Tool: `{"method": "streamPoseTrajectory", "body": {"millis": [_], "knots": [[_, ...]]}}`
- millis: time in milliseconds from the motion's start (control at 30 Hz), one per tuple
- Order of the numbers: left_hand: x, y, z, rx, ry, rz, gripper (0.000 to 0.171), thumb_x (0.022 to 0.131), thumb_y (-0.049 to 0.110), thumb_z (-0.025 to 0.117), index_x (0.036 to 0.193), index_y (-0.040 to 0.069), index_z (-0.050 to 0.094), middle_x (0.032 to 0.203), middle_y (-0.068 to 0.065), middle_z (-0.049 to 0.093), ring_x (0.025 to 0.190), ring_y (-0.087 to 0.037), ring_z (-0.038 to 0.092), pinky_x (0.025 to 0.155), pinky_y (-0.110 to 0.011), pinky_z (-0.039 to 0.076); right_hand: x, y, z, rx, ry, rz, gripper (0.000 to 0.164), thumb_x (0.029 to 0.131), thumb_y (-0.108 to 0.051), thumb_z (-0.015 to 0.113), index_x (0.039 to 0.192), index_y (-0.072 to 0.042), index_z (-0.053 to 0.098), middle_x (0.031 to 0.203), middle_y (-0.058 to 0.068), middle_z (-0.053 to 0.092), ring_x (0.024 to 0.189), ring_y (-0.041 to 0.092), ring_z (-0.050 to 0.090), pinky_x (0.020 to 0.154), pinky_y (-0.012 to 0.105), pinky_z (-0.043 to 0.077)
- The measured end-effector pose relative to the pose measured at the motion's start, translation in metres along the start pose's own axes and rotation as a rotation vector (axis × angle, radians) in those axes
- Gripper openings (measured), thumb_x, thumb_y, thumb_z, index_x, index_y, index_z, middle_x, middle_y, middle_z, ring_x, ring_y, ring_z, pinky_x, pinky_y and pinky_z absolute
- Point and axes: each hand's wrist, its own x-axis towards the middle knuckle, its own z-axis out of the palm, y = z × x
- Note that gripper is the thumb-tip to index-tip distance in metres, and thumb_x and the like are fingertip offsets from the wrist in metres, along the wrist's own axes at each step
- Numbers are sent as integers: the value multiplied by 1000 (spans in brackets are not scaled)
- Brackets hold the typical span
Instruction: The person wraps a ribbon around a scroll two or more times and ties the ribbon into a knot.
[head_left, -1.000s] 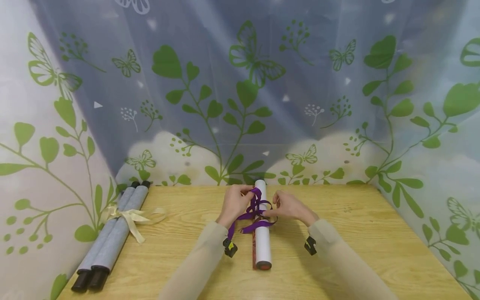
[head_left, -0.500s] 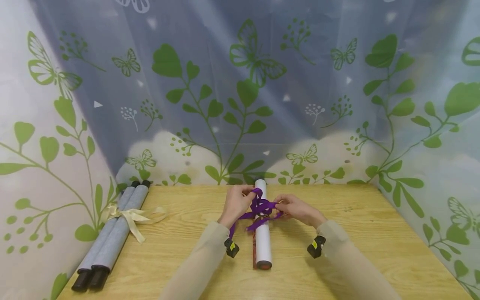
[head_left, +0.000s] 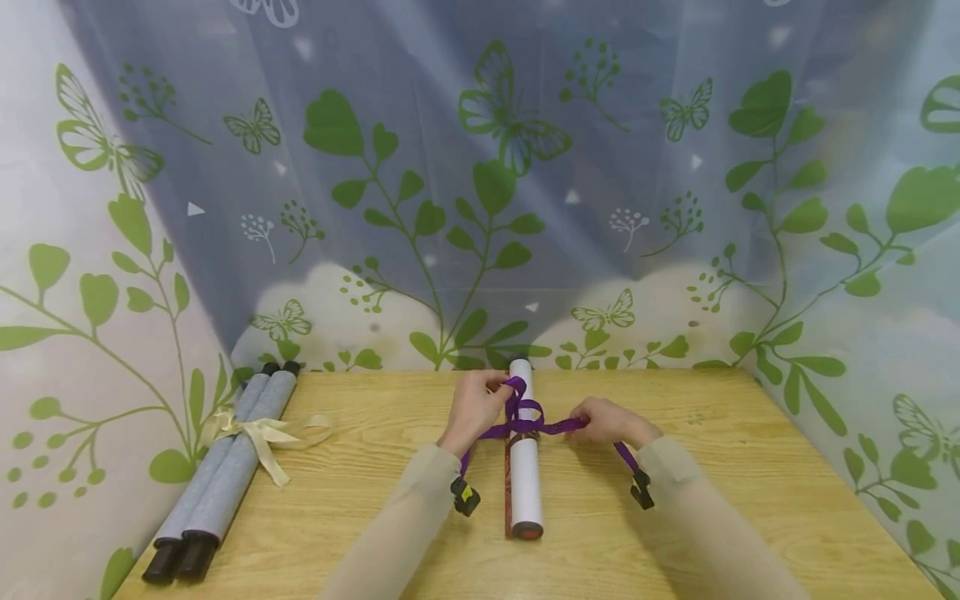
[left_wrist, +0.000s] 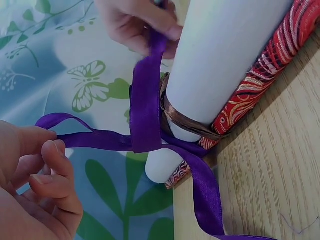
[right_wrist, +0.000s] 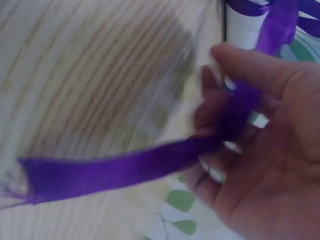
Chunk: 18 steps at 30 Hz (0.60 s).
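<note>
A white scroll (head_left: 526, 487) with a red patterned edge (left_wrist: 245, 95) lies lengthwise on the table, a brown cord (left_wrist: 187, 121) tied round it. Purple ribbon (head_left: 555, 428) crosses its upper half, with loops standing over the scroll. On the left, my left hand (head_left: 474, 408) pinches a ribbon loop between thumb and fingertips. My right hand (head_left: 611, 422), to the right of the scroll, grips the ribbon, which stretches back to the loops. In the right wrist view, a frayed ribbon end (right_wrist: 100, 177) trails out beyond those fingers. Another ribbon tail (left_wrist: 207, 197) hangs below the left hand's loop.
Two grey rolled scrolls (head_left: 243, 467) with black ends lie side by side at the table's left, tied with a cream ribbon bow (head_left: 258, 433). A leaf-and-butterfly printed curtain (head_left: 420, 208) encloses the back and sides of the wooden table (head_left: 712, 467).
My right hand has taken hold of the ribbon and moved right, drawing it out straight from the scroll. My left hand has stayed nearly in place with its loop.
</note>
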Motion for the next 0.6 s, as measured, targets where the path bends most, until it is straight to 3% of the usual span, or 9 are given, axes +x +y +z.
{"method": "streamPoseTrajectory", "body": {"millis": [100, 233, 400, 500, 600], "knots": [[0, 0, 0, -7, 0, 1, 18, 90, 13, 66, 103, 6, 76, 83, -7, 70, 58, -10, 50, 49, -23, 40, 1, -5, 1, -40, 4, 18, 25, 82, -1, 71, 107, -1, 69, 94, 11, 69, 83, 22, 62, 73, 36, 51], [0, 0, 1, -3, 5, 21, 16, 89, 13, 67, 101, 6, 76, 82, -6, 70, 58, -9, 50, 49, -22, 41, 5, -16, 4, -46, 95, -78, 27, 81, -7, 75, 107, -6, 67, 108, 12, 70, 105, 32, 64, 92, 48, 51], [0, -2, 2, 5, 15, 30, 15, 88, 13, 68, 99, 7, 77, 80, -6, 69, 60, -9, 51, 50, -22, 42, 15, -29, 15, -48, 277, -224, 12, 83, -18, 78, 91, -14, 70, 89, -3, 68, 84, 15, 62, 74, 31, 51], [0, -1, 3, 3, 9, 20, 16, 88, 13, 68, 100, 6, 77, 81, -6, 70, 61, -10, 52, 51, -22, 42, 19, -36, 23, -81, 315, -272, 13, 83, -22, 78, 92, -15, 73, 83, -4, 63, 74, 9, 55, 65, 24, 45], [1, -1, 4, -3, 5, 15, 16, 89, 13, 67, 100, 6, 76, 82, -6, 70, 62, -10, 53, 50, -22, 41, 22, -42, 30, -118, 326, -262, 15, 84, -24, 78, 96, -15, 75, 85, -3, 59, 73, 8, 49, 64, 22, 41]]}}
